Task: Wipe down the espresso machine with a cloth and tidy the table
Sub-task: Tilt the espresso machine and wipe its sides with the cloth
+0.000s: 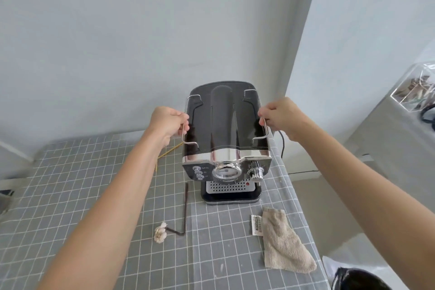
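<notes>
A black and chrome espresso machine point(224, 139) stands at the far right of a table covered with a grey checked cloth point(94, 195). My left hand point(168, 122) grips the wire rail on the machine's left top edge. My right hand point(280, 115) grips the matching rail on the right top edge. A beige cloth point(283, 242) lies crumpled on the table in front of the machine, to the right, untouched.
A small paper sachet point(256, 225) lies beside the beige cloth. A dark bent metal rod point(186, 209) and a small pale clump point(160, 233) lie in front left. Yellow sticks point(168, 152) rest behind my left arm. A black bin point(360, 280) sits lower right; a clear box point(414, 92) stands on a side surface.
</notes>
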`<state>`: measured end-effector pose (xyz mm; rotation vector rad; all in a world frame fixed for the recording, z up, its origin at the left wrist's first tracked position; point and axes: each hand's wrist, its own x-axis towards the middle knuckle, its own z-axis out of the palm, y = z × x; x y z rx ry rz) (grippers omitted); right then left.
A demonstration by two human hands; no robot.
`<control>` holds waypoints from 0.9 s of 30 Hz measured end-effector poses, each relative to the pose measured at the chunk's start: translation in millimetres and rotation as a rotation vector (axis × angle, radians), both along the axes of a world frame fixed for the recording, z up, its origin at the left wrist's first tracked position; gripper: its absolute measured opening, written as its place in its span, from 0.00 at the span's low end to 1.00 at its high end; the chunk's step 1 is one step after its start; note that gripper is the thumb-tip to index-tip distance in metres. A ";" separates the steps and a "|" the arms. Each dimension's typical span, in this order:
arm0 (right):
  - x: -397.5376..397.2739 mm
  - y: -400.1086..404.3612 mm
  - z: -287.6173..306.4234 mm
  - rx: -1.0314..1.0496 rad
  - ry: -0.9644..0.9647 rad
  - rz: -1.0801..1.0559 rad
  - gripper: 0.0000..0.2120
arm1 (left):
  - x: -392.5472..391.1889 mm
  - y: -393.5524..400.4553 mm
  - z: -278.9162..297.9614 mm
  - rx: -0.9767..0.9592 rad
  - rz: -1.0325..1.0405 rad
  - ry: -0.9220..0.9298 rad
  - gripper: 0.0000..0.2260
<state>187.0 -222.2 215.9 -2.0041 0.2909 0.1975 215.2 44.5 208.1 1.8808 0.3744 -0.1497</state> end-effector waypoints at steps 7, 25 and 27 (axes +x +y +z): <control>-53.1 18.3 13.6 0.266 -0.044 -0.150 0.13 | 42.1 -8.6 18.2 0.231 -0.164 -0.041 0.08; -124.4 82.0 -12.3 0.764 0.086 -0.312 0.09 | 65.8 -49.8 -2.2 0.592 -0.537 -0.372 0.08; -126.1 78.5 -14.0 0.732 0.064 -0.253 0.10 | 63.7 -48.0 -3.4 0.617 -0.534 -0.394 0.08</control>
